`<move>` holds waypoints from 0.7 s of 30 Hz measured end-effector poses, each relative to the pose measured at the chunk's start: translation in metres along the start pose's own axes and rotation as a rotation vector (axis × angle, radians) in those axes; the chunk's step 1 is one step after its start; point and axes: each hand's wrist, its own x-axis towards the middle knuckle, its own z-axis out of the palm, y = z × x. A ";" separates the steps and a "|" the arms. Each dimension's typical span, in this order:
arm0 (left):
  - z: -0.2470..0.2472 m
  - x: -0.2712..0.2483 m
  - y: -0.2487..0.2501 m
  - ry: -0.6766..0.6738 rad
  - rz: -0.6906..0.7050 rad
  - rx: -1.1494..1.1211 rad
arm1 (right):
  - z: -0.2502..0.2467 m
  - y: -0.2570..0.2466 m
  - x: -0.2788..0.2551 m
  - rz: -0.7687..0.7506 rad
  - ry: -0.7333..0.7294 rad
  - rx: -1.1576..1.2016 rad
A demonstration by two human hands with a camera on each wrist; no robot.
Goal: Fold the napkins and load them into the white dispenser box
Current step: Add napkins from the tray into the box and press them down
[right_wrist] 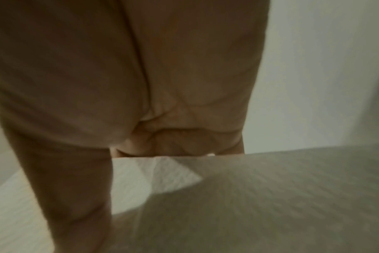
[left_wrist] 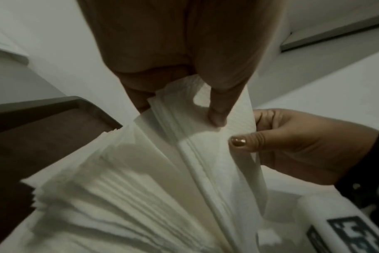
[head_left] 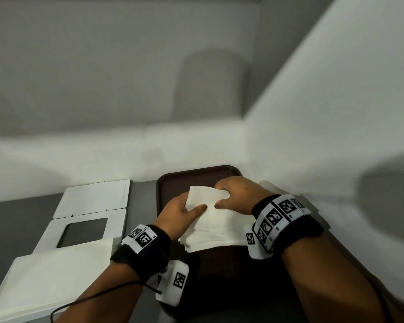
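From the head camera, the left hand [head_left: 180,214] and the right hand [head_left: 237,194] meet over a dark brown tray [head_left: 173,183], each pinching the raised end of one white napkin [head_left: 208,197]: the left thumb lies across its near edge with the fingers curled beneath, the right thumb and fingers clamp its far corner. Under it sits a stack of napkins [head_left: 210,238], soft, thin and slightly fanned at the edges, resting on the tray. To the left, on the grey table [head_left: 14,220], stands the white dispenser box [head_left: 91,215], smooth hard plastic, its flat lid swung back and a rectangular opening dark in the panel; just in front of it lies a second flat white pile of napkins [head_left: 51,271]. Both wrists wear black bands with square black-and-white markers. The left wrist camera shows the left thumb pressing the embossed, ribbed paper against the curled fingers, the right thumb with a bronze-painted nail closing on the same sheet from the side, and the layered stack spreading below beside the tray's rounded rim. The right wrist camera is blurred: the palm and bent fingers sit against the paper's top edge, its faint woven texture just visible.
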 end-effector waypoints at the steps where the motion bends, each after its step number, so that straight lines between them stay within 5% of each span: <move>1: -0.002 -0.002 0.001 0.010 -0.001 -0.042 | -0.003 -0.001 -0.002 0.000 0.002 0.002; 8: -0.043 -0.017 0.015 0.076 0.057 -0.133 | -0.024 -0.013 -0.015 0.069 -0.004 0.116; 13: -0.086 -0.040 -0.012 0.420 -0.148 -0.214 | -0.017 -0.046 -0.007 0.084 0.042 0.394; 16: -0.098 -0.063 -0.016 0.276 -0.309 -0.460 | -0.001 -0.083 0.003 0.073 0.057 0.674; 21: -0.125 -0.104 -0.007 0.003 -0.166 -0.828 | 0.037 -0.156 0.019 0.030 -0.030 1.038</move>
